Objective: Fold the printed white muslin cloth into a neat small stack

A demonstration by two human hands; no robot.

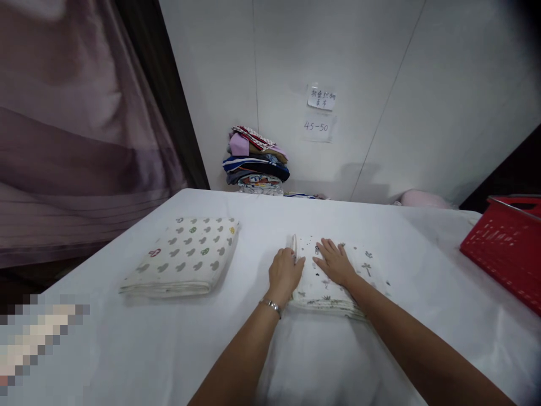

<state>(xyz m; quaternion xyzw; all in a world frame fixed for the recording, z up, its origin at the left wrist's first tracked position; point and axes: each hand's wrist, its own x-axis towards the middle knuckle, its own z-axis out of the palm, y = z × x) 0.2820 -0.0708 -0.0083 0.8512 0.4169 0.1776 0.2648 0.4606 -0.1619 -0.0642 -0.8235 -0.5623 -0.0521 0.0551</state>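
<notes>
White folded cloth lies under left hand, fingers curled, and right hand, fingers spread; note reads "45-50".

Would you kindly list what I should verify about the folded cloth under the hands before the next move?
1. Right hand flat on top of the folded cloth: ok.
2. Left hand at its left edge: ok; gripping it: cannot tell.
3. Cloth lying flat on the table: ok.
4. Layers squared beneath the hands: cannot tell.
5. Second cloth apart, to the left: ok.
6. Red basket clear of the folded cloth: ok.
</notes>
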